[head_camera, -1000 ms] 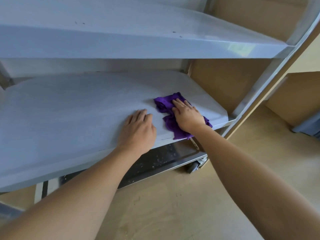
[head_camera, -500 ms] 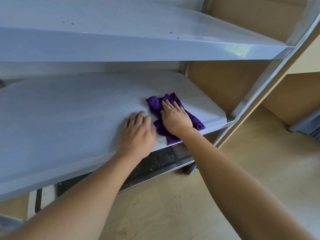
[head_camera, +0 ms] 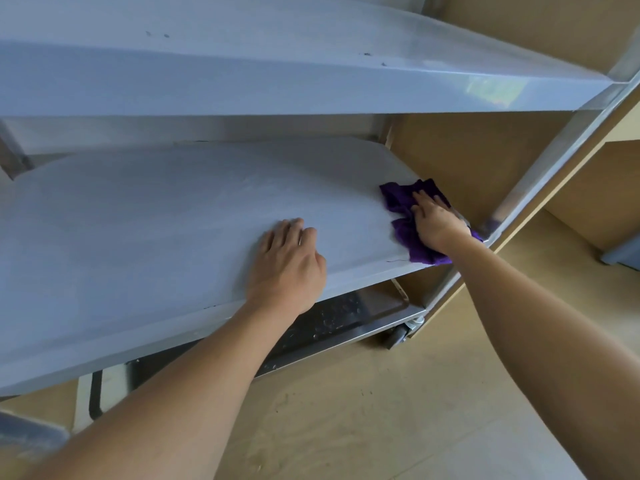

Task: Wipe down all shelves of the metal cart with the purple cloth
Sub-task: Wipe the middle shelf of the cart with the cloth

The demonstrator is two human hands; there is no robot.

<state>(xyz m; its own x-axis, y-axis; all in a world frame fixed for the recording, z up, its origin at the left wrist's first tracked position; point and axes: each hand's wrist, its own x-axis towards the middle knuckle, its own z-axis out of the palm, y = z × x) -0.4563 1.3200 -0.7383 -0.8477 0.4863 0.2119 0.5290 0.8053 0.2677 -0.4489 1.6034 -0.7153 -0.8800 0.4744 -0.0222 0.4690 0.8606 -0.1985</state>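
The metal cart has a top shelf (head_camera: 277, 74), a middle shelf (head_camera: 156, 237) and a darker bottom shelf (head_camera: 346, 317). A crumpled purple cloth (head_camera: 403, 209) lies at the middle shelf's front right corner. My right hand (head_camera: 436, 225) presses flat on the cloth, fingers pointing toward the back. My left hand (head_camera: 289, 265) rests palm down on the bare middle shelf near its front edge, well left of the cloth, holding nothing.
A metal upright post (head_camera: 540, 174) stands just right of the cloth. A caster wheel (head_camera: 398, 336) sits under the bottom shelf. Wooden panels (head_camera: 478, 161) lie behind and right of the cart. Pale wooden floor (head_camera: 398, 410) lies below.
My right hand has slid the purple cloth to the right, away from my left hand, to the shelf's front right corner. My left hand stays planted on the shelf.
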